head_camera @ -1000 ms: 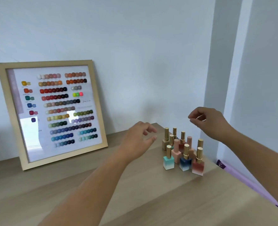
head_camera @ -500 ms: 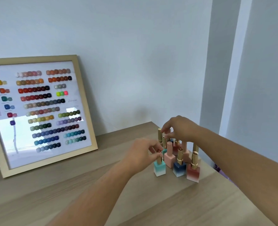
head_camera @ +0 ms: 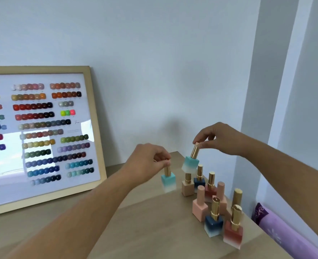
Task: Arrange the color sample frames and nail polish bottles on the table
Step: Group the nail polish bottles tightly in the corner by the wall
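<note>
Above the clustered bottles [head_camera: 213,202], each hand's grip pinching a teal bottle's cap.

Open tabletop [head_camera: 135,227] below and left of left hand [head_camera: 150,163]; bottle cluster [head_camera: 213,206] crowding beneath right hand [head_camera: 219,139]; leaning colour frame [head_camera: 96,128] far left (wall [head_camera: 154,71] close behind).
</note>
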Demonstrator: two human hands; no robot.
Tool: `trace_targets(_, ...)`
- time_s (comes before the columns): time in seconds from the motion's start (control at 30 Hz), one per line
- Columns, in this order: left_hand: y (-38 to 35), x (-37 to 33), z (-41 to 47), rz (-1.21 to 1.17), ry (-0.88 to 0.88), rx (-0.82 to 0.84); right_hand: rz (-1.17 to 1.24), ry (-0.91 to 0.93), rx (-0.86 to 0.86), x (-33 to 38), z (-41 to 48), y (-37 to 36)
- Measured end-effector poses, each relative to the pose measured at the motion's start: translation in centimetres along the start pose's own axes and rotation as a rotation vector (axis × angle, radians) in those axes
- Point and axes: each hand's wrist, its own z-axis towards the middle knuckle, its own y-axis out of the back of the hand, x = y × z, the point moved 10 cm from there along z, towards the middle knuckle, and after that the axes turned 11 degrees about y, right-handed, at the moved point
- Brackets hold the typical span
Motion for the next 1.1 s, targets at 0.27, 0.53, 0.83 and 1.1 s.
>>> trace_targets(0.27, -2.1, 2.6, 8.2, -0.017, 0.066, -0.084, -0.069, -0.071, -0.070, -7.7, 5.1, -1.8)
trace_targets(0.53, -7.3, 5.8, 11.5, 0.017, 0.109, -0.033, -0.074, -0.060, -0.057, -11.7, 6.3, -7.1)
trace_targets(0.83, -8.7, 6.4, 11.7, -0.039, 0.103, -0.044, -0.052, -0.050, -0.060, -12.0, 6.6, -9.1)
trace_targets(1.1, -11.3, 10.4, 8.9, -0.105, 0.283, -0.074, 0.183, -0.203, -0.149, -15.3, 2.9, -11.6)
